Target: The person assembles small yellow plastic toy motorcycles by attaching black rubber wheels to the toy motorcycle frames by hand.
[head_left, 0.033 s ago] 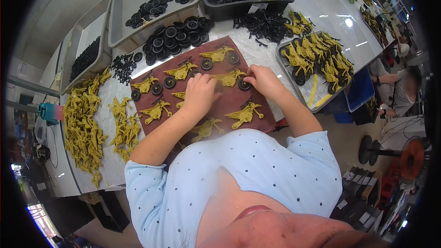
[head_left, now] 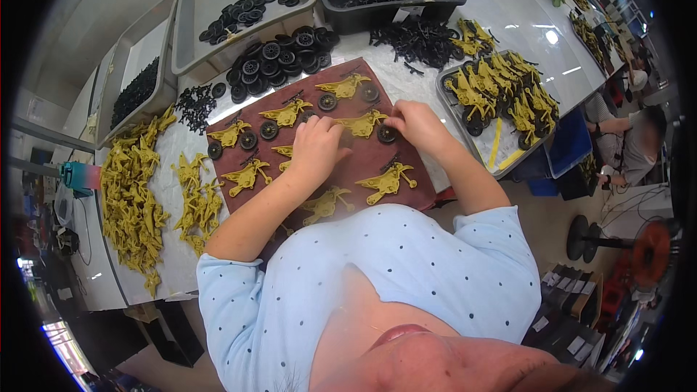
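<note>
Near the middle of the frame, both the left hand (head_left: 316,149) and right hand (head_left: 417,125), fingers curled, press one yellow toy bike (head_left: 361,124) on the brown mat (head_left: 363,170).

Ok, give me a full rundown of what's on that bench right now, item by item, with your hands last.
Work mat: one, dark red, centre of table.
Toy motorbike bodies: about nine, yellow, laid out on the mat, some with wheels.
Loose yellow bodies: large pile, left of the mat.
Wheels: heap, black, behind the mat.
Grey trays: two, back left, holding black parts.
Black bin: one, back centre, full of small black parts.
Metal tray: one, right of the mat, holding assembled yellow bikes.
Table: white.
Left hand: on the mat, over a yellow body.
Right hand: at the mat's right edge, fingers on a yellow body with a wheel.
</note>
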A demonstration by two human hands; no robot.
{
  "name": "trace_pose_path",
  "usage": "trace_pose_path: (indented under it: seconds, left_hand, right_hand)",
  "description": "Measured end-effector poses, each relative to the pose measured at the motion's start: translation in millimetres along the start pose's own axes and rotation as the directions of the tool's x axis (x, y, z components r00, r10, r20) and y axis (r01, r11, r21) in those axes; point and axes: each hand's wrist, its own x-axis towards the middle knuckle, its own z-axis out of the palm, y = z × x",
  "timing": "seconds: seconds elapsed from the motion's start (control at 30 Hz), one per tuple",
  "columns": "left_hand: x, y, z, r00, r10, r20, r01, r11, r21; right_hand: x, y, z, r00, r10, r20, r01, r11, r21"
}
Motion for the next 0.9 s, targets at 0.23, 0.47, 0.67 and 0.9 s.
trace_pose_path:
  seconds: [0.23, 0.47, 0.67, 0.9]
  left_hand:
    - [39, -50, -15, 0.972, -0.163, -0.167, 0.171, 0.985, 0.034]
    - [89, -130, -11, 0.888, -0.257, -0.382, 0.332, 0.932, 0.144]
    - [97, -158, -1, 0.881, -0.297, -0.368, 0.357, 0.928, 0.108]
    - [83, -171, -16, 0.911, -0.046, -0.409, 0.16, 0.955, 0.25]
  right_hand:
    - [102, -11, -5, 0.924, -0.305, -0.229, 0.283, 0.951, -0.127]
    - [197, -30, 41, 0.887, -0.347, -0.305, 0.328, 0.938, -0.114]
    - [205, -26, 44, 0.89, -0.314, -0.33, 0.274, 0.948, -0.163]
    - [117, -68, 21, 0.849, -0.412, -0.331, 0.465, 0.88, 0.096]
